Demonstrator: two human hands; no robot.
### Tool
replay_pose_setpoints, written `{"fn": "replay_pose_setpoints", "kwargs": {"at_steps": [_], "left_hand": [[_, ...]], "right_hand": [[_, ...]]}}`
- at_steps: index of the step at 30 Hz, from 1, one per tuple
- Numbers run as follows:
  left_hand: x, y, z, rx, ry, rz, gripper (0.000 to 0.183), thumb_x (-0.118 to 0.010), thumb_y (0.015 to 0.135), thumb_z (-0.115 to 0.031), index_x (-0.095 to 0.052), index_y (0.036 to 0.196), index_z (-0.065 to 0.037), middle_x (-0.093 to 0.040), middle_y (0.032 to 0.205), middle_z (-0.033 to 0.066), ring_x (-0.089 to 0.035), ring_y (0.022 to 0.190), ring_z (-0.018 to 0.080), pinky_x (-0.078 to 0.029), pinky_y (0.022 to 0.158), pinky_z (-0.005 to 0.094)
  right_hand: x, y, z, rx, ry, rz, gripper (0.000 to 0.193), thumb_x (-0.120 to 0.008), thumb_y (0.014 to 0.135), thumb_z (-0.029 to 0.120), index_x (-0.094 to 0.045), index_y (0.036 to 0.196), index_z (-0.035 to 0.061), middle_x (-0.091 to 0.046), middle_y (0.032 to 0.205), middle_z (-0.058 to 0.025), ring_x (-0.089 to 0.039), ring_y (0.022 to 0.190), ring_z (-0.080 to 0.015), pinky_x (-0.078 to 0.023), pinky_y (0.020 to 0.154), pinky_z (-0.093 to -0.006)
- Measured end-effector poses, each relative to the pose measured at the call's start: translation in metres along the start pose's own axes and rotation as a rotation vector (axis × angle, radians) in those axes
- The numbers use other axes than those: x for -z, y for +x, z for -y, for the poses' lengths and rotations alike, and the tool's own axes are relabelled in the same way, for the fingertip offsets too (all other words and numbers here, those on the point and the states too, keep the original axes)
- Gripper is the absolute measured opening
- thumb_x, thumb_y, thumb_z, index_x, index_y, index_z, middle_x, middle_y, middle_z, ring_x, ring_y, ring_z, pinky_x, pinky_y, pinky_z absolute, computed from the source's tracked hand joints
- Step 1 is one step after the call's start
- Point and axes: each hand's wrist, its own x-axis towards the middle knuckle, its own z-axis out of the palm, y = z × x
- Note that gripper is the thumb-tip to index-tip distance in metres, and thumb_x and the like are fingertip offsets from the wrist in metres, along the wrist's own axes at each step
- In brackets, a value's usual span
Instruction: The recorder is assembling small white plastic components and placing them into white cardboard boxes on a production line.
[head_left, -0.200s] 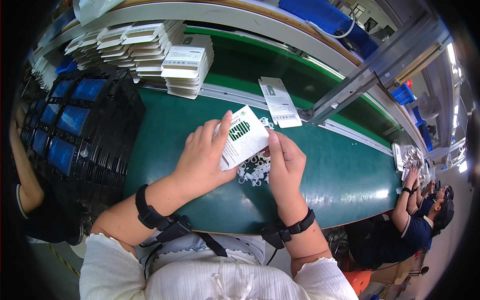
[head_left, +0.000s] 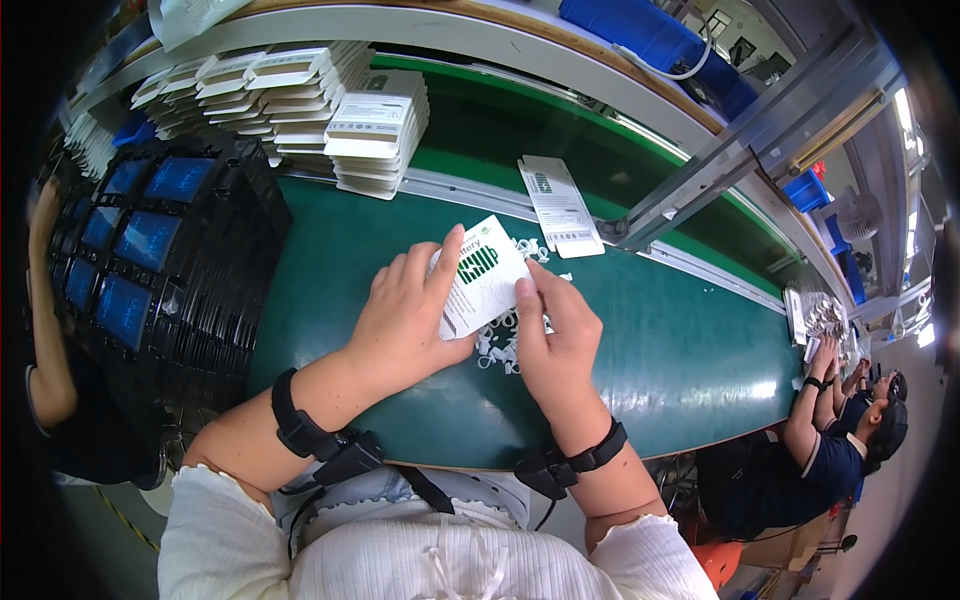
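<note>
A flat white carton (head_left: 478,283) with green printing is held tilted above the green workbench (head_left: 700,340). My left hand (head_left: 405,300) is closed round its left side and lower edge, index finger stretched along the face. At the right edge of the carton, my right hand (head_left: 558,325) pinches with thumb and forefinger; the fingers behind are hidden. Beneath and beyond the carton lies a heap of small white looped pieces (head_left: 497,345), partly covered by my hands. A second flattened white carton (head_left: 562,208) rests at the bench's back edge.
Stacks of flat white cartons (head_left: 375,130) stand at the back left. Beside them, black trays (head_left: 190,260) with blue contents are piled high. A metal post (head_left: 700,180) rises at the back right. Co-workers sit at the right (head_left: 800,460); another person's arm (head_left: 50,330) shows far left.
My right hand has shifted left, its thumb now over the carton's right edge. My left hand stays nearly still. At the far left the other person's arm has risen.
</note>
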Motion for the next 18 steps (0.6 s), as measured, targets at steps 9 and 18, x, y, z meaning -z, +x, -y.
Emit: {"fn": "replay_pose_setpoints", "kwargs": {"at_steps": [9, 18], "left_hand": [[-0.002, 0.007, 0.0, 0.011, -0.087, 0.007, 0.094, -0.075, 0.063, -0.023, -0.024, 0.138, 0.002, -0.043, 0.118, 0.0192, -0.046, 0.109, 0.0363, -0.038, 0.094, 0.0411], [-0.001, 0.004, 0.015, 0.034, -0.518, -0.012, 0.07, -0.069, 0.079, -0.028, -0.036, 0.133, 0.001, -0.055, 0.099, 0.0163, -0.058, 0.086, 0.0254, -0.047, 0.076, 0.0336]], "right_hand": [[-0.006, -0.002, 0.0, -0.419, 0.408, 0.022, 0.023, -0.06, 0.087, 0.011, -0.057, 0.103, -0.0047, -0.062, 0.082, -0.008, -0.054, 0.059, -0.0082, -0.046, 0.053, -0.0239], [0.0, 0.004, 0.002, -0.571, 0.67, -0.012, 0.023, -0.055, 0.09, 0.014, -0.056, 0.109, -0.0012, -0.059, 0.084, -0.0052, -0.053, 0.065, -0.0055, -0.043, 0.053, -0.0186]]}}
